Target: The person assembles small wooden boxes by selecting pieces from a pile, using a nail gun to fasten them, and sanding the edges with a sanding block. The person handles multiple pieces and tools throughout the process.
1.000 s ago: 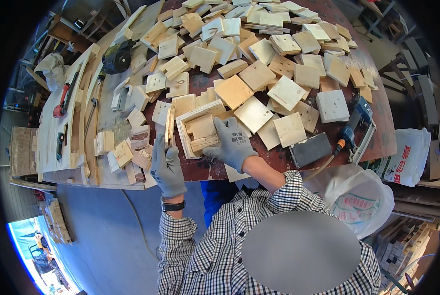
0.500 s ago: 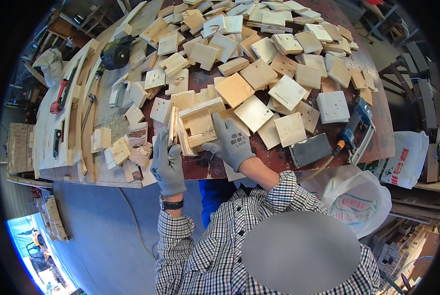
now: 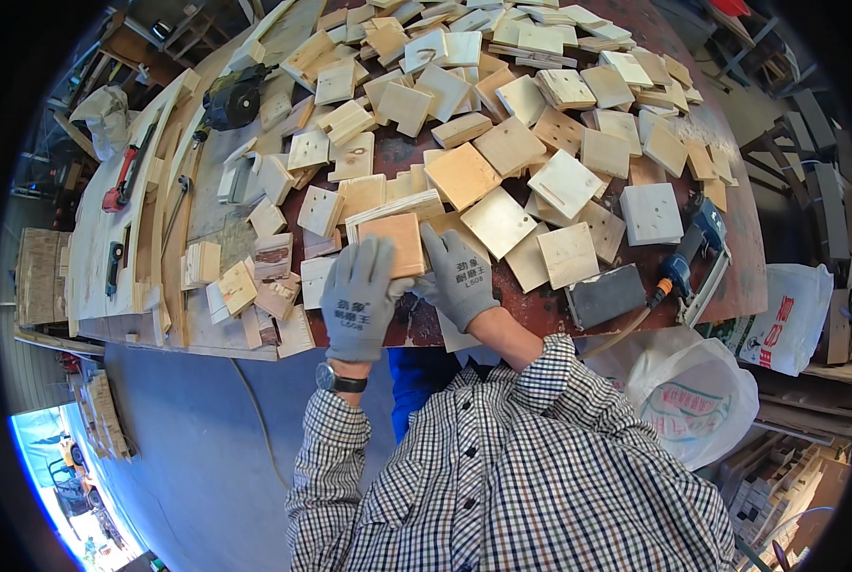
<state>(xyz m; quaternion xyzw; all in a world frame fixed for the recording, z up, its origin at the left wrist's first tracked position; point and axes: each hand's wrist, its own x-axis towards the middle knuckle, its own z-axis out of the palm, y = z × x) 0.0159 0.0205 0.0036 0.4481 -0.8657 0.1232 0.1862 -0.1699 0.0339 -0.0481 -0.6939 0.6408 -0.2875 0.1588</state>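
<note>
Close to the near table edge, a small square wooden block with a reddish-tan face sits between my two gloved hands. My left hand, back upward, has its fingers closed over the block's left side. My right hand grips from the right, fingers along that side and thumb toward the lower corner. Just behind the block lies a light plywood strip, partly covered by it. My palms and the block's underside are hidden.
A pile of wooden blocks covers much of the dark red table. At right lie a blue pneumatic nailer with a hose and a grey block. Plastic bags hang beyond the edge. Long boards and tools lie left.
My left hand has moved right from the outer side of the wooden pieces and turned back-up. The reddish-tan block now shows where an open wooden notch was seen. My right hand stays nearly in place.
</note>
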